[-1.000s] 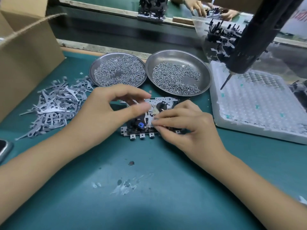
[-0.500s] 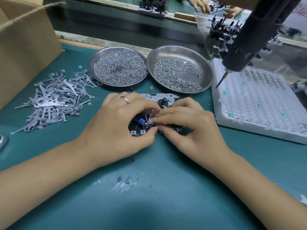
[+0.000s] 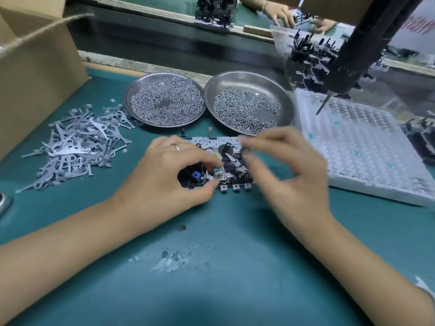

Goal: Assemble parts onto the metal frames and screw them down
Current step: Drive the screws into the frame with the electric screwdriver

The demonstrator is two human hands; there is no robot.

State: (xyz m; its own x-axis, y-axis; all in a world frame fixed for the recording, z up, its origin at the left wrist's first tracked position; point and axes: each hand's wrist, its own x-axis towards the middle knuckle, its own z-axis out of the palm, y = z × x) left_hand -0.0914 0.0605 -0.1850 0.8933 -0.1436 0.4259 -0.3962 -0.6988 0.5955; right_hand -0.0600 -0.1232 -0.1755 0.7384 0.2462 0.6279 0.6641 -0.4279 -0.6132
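Observation:
A metal frame [image 3: 213,141] with black parts and a small blue piece lies flat on the green mat [image 3: 235,267]. My left hand [image 3: 169,175] rests on the frame's left half, thumb and forefinger pinching a small metal part at its front edge. My right hand [image 3: 287,168] hovers blurred just above the frame's right end, fingers bent and apart from the thumb, with nothing seen between them. Two steel dishes hold screws behind the frame: the left dish [image 3: 129,100] is full, the right dish [image 3: 273,89] partly full. A pile of flat metal levers [image 3: 75,147] lies to the left.
A black powered screwdriver [image 3: 348,62] hangs at the upper right, bit pointing down over a white foam tray [image 3: 364,149]. A cardboard box [image 3: 35,78] stands at the left. Stacked black assemblies [image 3: 308,52] sit behind the tray. Another person's hand [image 3: 280,12] works across the bench.
My right hand has lifted off the frame and drawn back to the right, uncovering the frame's right half. My left hand stays on the left half.

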